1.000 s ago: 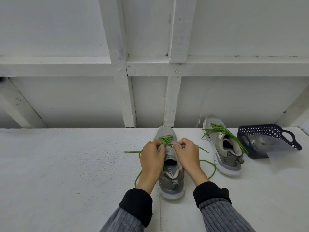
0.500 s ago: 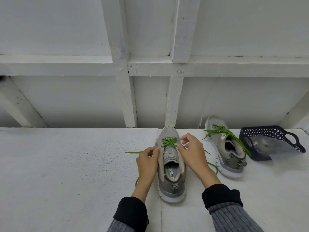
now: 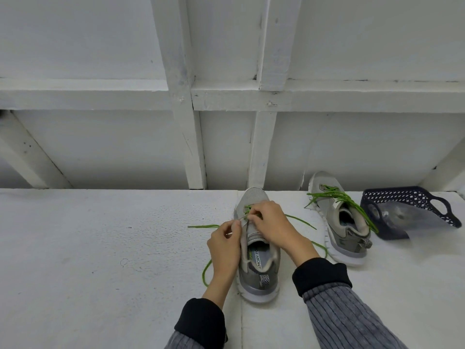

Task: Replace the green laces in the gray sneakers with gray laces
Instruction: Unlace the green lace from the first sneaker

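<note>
The near gray sneaker (image 3: 256, 248) is sitting toe-first toward the back edge of the white bench (image 3: 100, 248), half unlaced. The left hand (image 3: 225, 245) is pinching the green lace (image 3: 202, 226) at the left eyelets, while the right hand (image 3: 270, 221) is gripping a crossing near the toe. Pulling each crossing loose in turn, slowly, should be keeping the lace from snagging. The second sneaker (image 3: 338, 222) is waiting fully laced, beside a dark basket (image 3: 412, 200) at the right edge.

Head view looks forward and down, close over the white table (image 3: 100, 248).
</note>
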Available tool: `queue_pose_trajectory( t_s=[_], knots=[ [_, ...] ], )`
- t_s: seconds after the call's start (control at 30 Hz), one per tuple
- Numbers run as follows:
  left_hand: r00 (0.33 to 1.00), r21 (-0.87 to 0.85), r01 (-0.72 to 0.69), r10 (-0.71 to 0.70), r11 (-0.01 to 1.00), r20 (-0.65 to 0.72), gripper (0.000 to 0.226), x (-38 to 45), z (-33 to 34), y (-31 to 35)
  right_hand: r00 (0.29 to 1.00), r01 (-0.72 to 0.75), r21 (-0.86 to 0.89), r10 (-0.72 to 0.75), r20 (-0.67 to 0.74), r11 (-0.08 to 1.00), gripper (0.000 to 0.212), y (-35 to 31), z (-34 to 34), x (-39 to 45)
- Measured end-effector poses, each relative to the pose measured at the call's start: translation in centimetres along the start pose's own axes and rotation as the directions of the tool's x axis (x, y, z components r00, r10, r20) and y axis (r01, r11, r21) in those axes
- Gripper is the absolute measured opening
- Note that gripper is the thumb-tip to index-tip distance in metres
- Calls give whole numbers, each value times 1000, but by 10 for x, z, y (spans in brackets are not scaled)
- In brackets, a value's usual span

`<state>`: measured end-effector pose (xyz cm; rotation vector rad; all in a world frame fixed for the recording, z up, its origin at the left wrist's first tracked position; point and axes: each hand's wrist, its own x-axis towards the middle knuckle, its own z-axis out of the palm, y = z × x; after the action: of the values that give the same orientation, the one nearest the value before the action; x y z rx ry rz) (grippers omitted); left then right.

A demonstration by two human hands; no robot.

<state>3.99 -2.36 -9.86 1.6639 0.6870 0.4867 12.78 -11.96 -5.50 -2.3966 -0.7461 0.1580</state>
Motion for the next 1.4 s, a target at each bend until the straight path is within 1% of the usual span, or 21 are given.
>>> queue_pose_trajectory(
  t_s=[0.07,0.17,0.2,0.23,0.3,0.4,0.47,0.53,0.6,0.77,0.83,0.93,1.0,1.03,1.1,1.13,1.17,1.2,1.23,1.3,1.4],
  knots=[
    [1000,-15,5,-6,1000,-25,16,-2,1,1,993,-76,305,101,-65,949,11,1,-6,-4],
    [999,-44,17,-18,999,-34,15,-4,1,4,925,-137,749,354,-137,648,15,9,-10,-13],
    [999,-44,13,-14,999,-33,15,-5,1,5,888,-147,816,438,-140,559,17,13,-10,-17],
    [999,-42,10,-11,999,-32,15,-6,2,6,850,-166,824,502,-160,542,16,15,-9,-19],
    [999,-37,7,-8,999,-37,16,-7,2,7,804,-202,718,532,-267,666,10,16,-8,-23],
    [999,-33,-2,1,999,-46,18,-7,4,7,837,-89,447,310,-451,890,17,3,-10,-23],
    [999,-19,-10,9,1000,-49,22,-7,5,6,908,-12,342,154,-389,940,18,-8,-9,-19],
    [999,-14,-18,18,1000,-51,24,-7,4,4,973,-31,271,91,-214,962,18,-14,-3,-14],
    [999,-23,-25,24,999,-48,23,-7,4,4,992,-81,166,96,-86,983,19,-14,3,-9],
    [999,-40,-26,25,999,-39,22,-8,3,5,995,-99,-169,100,-3,981,19,-11,4,-7],
    [998,-44,-41,39,998,-40,21,-8,3,4,994,-105,-131,104,-14,986,19,-6,4,-10],
    [998,-26,-38,36,999,-50,20,-7,3,2,989,-111,174,126,-80,978,12,0,-1,-14],
    [998,-30,-30,28,999,-54,21,-6,4,1,975,-117,431,185,-119,895,10,1,-9,-18],
    [998,-36,-24,22,999,-54,22,-6,5,1,969,-101,605,215,-119,790,11,0,-13,-22],
    [998,-40,-23,21,999,-56,21,-7,5,1,968,-47,885,238,-73,463,14,0,-23,-28],
    [998,-36,-24,22,999,-60,20,-7,4,2,971,-33,944,232,-48,330,15,0,-28,-32],
    [998,-31,-23,21,999,-64,18,-8,4,3,969,-34,964,245,-33,265,16,-1,-33,-35],
    [998,-30,-21,19,999,-67,17,-8,4,3,959,-50,965,282,-26,258,17,0,-36,-37],
    [998,-30,-19,17,999,-68,17,-9,5,4,944,-79,948,330,-28,308,17,0,-39,-39],
    [997,-30,-16,14,999,-72,18,-10,5,6,917,-166,845,394,-57,509,16,5,-40,-39],
    [997,-20,-14,13,1000,-75,18,-11,6,7,947,-200,577,307,-94,792,10,10,-38,-39]
  ],
)
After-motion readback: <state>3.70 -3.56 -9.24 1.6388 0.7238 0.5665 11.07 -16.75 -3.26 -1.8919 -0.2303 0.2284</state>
